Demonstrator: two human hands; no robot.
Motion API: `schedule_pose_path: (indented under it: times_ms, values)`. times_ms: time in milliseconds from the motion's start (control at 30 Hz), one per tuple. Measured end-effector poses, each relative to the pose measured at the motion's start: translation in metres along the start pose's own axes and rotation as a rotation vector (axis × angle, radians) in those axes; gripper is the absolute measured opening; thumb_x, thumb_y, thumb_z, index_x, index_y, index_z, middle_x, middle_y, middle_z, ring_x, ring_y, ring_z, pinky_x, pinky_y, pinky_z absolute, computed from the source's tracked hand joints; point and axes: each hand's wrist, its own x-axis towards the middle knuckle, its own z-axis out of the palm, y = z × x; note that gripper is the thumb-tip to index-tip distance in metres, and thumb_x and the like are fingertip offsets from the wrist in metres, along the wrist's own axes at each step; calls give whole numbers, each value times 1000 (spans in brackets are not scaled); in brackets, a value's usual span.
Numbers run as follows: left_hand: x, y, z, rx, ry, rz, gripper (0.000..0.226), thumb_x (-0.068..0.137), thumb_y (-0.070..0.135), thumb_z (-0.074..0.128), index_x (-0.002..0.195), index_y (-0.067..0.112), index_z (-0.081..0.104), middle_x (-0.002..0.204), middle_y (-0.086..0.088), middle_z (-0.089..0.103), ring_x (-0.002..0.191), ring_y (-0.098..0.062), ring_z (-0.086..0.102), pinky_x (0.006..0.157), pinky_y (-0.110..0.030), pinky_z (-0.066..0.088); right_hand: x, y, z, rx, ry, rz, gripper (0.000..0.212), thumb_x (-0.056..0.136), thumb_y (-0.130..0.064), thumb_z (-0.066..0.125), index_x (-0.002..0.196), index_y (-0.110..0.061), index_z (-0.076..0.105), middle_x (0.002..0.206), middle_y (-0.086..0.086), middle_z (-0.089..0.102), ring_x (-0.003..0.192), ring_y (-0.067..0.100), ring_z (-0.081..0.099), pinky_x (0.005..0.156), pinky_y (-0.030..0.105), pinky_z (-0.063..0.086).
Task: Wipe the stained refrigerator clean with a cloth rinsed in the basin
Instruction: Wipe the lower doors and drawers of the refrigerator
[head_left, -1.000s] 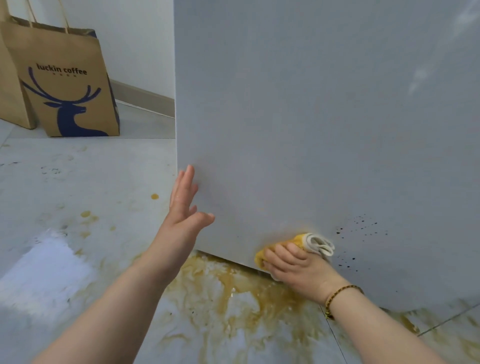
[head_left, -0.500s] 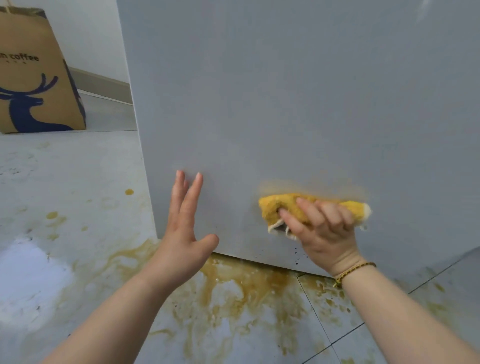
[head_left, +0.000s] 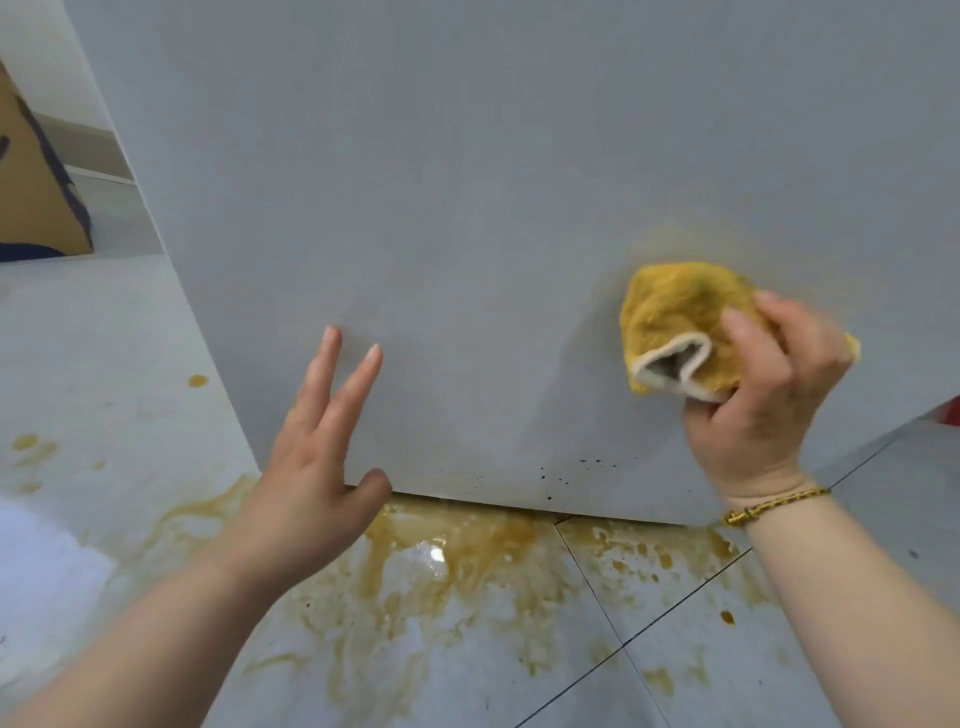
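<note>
Yellow-stained cloth (head_left: 680, 325) bunched in the gripping right hand (head_left: 763, 395); left hand (head_left: 311, 467) splayed, empty.

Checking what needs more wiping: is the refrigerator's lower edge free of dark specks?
No, dark specks dot the refrigerator just above its lower edge, below the cloth gripped by the right hand.

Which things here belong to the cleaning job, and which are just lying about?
Job: refrigerator; yellow-stained cloth, gripped by the right hand; dark specks near its lower edge.
Lying about: brown paper bag; brownish floor spill.
</note>
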Motion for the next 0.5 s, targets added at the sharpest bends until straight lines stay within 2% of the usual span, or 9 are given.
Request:
schedule_pose_path:
  times_ms: [67, 167, 233, 300, 367, 433, 500]
  values:
    - [2, -1, 7, 37, 12, 11, 88, 66, 23, 45, 133, 61, 3, 125, 54, -28, 120, 29, -18, 104, -19, 12, -2, 3, 4, -51, 22, 25, 18, 94, -22, 43, 103, -7, 45, 107, 14, 41, 92, 29, 40, 90, 32, 27]
    - [6, -5, 16, 93, 42, 15, 83, 71, 19, 53, 137, 46, 9, 128, 48, -29, 121, 26, -21, 106, -29, 15, -33, -1, 10, -70, -51, -110, 12, 96, -23, 40, 98, -13, 46, 105, 11, 43, 91, 27, 41, 90, 33, 25]
    - [8, -7, 18, 131, 76, 44, 89, 71, 12, 60, 141, 42, 14, 136, 38, -26, 125, 23, -19, 105, -34, 17, -63, 0, 11, -55, -156, -222, 10, 97, -19, 37, 97, -17, 47, 105, 7, 44, 92, 25, 42, 92, 32, 23]
    - [9, -9, 18, 198, 115, 35, 92, 70, 1, 68, 142, 31, 21, 144, 19, -15, 130, 11, -9, 103, -36, 18, -91, -1, 8, -17, -287, -324, 14, 96, -15, 34, 97, -19, 47, 105, 4, 45, 92, 22, 43, 92, 32, 23]
    - [10, -8, 19, 257, 126, 6, 92, 67, -8, 70, 141, 20, 24, 145, 6, -6, 134, -8, 4, 102, -37, 17, -114, -3, 2, 16, -429, -373, 15, 89, -9, 40, 95, -19, 48, 105, 3, 45, 92, 21, 44, 90, 32, 27]
    - [9, -4, 23, 302, 144, 71, 80, 70, 0, 66, 140, 14, 31, 149, -7, 5, 137, -25, 12, 99, -43, 21, -121, -6, -8, 29, -532, -333, 22, 76, -7, 45, 95, -18, 47, 104, 4, 43, 90, 22, 43, 82, 33, 32]
    - [7, -2, 27, 387, 140, 161, 69, 72, 21, 47, 138, 11, 30, 148, -19, 15, 134, -31, 11, 99, -46, 24, -115, -12, -18, 86, -519, -187, 31, 71, -6, 49, 100, -16, 48, 105, 6, 42, 90, 23, 42, 80, 34, 35]
